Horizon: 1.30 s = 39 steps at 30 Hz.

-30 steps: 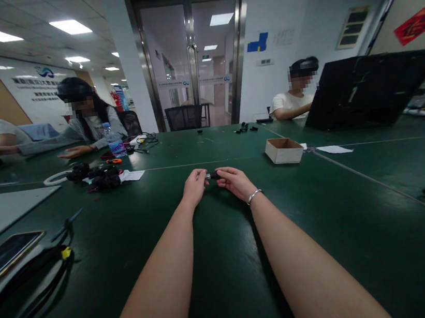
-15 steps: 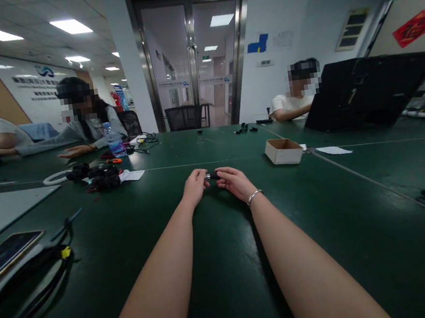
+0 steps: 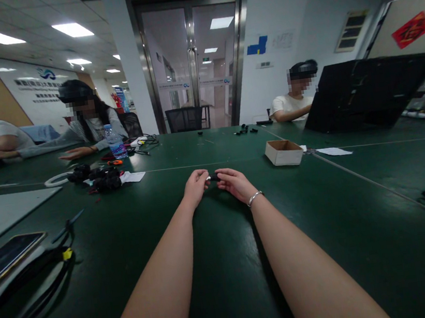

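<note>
Between my two hands is a small black cylindrical piece with a silver metal end (image 3: 214,177), held level just above the table. My left hand (image 3: 196,187) pinches the silver end with thumb and fingers. The black end is gripped by the fingertips of my right hand (image 3: 235,182), which has a silver bangle (image 3: 254,197) at its wrist. My fingers cover much of the piece, so its exact kind cannot be made out.
On the green table (image 3: 229,282) an open cardboard box (image 3: 284,153) stands to the right. Black parts (image 3: 105,179), a water bottle (image 3: 115,143), a phone (image 3: 10,258) and black cables (image 3: 61,275) lie left. A large black panel (image 3: 364,92) stands far right. Co-workers sit across the table.
My hands stay almost in place, both still on the small piece. The view has tilted up slightly. A green thing now shows by a co-worker's hands at the far left.
</note>
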Motion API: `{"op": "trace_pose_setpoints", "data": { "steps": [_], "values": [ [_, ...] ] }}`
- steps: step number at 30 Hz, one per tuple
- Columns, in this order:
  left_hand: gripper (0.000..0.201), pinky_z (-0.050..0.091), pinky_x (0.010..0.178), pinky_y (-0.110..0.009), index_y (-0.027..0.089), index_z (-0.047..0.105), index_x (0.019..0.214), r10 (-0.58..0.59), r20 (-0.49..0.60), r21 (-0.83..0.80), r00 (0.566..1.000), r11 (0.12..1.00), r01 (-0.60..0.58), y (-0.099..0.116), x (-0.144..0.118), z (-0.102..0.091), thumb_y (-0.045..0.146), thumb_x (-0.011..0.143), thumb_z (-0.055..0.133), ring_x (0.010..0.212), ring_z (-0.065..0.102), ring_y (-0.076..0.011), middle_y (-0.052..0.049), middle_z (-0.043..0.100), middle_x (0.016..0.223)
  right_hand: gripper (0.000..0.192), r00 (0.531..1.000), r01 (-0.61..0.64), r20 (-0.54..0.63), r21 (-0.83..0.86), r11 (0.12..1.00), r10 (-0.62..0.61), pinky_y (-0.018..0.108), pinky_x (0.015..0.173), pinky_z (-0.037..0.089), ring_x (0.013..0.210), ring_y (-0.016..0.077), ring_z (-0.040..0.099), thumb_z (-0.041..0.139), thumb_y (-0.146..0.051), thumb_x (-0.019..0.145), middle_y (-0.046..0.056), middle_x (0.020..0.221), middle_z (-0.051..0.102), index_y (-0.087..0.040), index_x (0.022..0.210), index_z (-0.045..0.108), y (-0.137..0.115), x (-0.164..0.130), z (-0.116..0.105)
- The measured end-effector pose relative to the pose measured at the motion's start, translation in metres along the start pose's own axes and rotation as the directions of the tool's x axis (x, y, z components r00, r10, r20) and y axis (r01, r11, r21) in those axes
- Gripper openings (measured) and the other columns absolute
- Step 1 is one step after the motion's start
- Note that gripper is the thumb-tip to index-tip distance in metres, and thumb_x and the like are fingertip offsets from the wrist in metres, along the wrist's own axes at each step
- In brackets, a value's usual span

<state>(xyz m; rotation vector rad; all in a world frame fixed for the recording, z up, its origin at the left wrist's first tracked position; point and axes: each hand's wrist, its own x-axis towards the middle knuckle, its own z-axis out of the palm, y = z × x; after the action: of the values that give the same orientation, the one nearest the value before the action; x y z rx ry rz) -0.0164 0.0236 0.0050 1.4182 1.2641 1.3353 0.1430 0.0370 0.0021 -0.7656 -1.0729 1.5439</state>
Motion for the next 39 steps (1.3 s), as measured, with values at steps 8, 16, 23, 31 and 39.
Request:
{"op": "trace_pose_setpoints", "data": {
  "steps": [8,16,23,31,39],
  "values": [
    [0.023,0.036,0.050,-0.020,0.016,0.060,0.102,-0.005,-0.008,-0.004,1.000,1.000,0.005,-0.002,0.002,0.001,0.027,0.084,0.049,0.054,0.049,-0.0106,0.000,0.057,0.067,0.016,1.000,0.001,0.004,-0.006,1.000,-0.001,0.019,0.058,0.055,0.061,0.0109,0.063,0.073,-0.009,0.075,0.004,0.075,0.068,-0.015,0.089,0.070,0.000,0.000,0.000],
    [0.024,0.038,0.053,-0.020,0.017,0.060,0.104,-0.011,-0.028,0.003,1.000,1.000,0.011,-0.003,0.002,0.001,0.026,0.084,0.050,0.057,0.050,-0.0105,0.000,0.058,0.068,0.016,1.000,0.001,-0.002,-0.002,1.000,-0.001,0.020,0.058,0.055,0.060,0.0109,0.063,0.070,-0.007,0.075,0.003,0.072,0.067,-0.014,0.090,0.069,-0.001,-0.002,0.002],
    [0.027,0.042,0.061,-0.022,0.018,0.062,0.104,0.045,-0.025,0.076,0.999,0.996,-0.043,-0.004,0.001,0.000,0.019,0.079,0.052,0.069,0.055,-0.0131,-0.003,0.062,0.081,0.018,1.000,-0.005,0.009,-0.021,1.000,0.005,0.020,0.059,0.055,0.061,0.0107,0.063,0.072,-0.008,0.073,0.002,0.073,0.067,-0.016,0.090,0.069,-0.002,-0.002,0.002],
    [0.024,0.038,0.055,-0.021,0.017,0.063,0.101,0.044,0.015,0.009,0.999,0.999,-0.044,-0.010,0.005,-0.002,0.024,0.083,0.048,0.058,0.051,-0.0114,0.000,0.055,0.067,0.018,0.999,0.001,0.036,-0.036,0.999,0.000,0.019,0.058,0.056,0.062,0.0104,0.064,0.073,-0.009,0.075,0.003,0.075,0.067,-0.016,0.091,0.069,-0.001,-0.002,0.001],
    [0.027,0.034,0.050,-0.020,0.017,0.062,0.103,0.004,0.013,-0.015,1.000,1.000,-0.004,-0.009,0.005,0.000,0.023,0.083,0.045,0.052,0.046,-0.0101,0.002,0.052,0.063,0.019,0.999,0.004,0.041,-0.032,0.999,-0.002,0.018,0.058,0.056,0.061,0.0100,0.063,0.075,-0.009,0.072,0.002,0.074,0.067,-0.016,0.090,0.070,0.000,-0.002,0.001]
  ]
}}
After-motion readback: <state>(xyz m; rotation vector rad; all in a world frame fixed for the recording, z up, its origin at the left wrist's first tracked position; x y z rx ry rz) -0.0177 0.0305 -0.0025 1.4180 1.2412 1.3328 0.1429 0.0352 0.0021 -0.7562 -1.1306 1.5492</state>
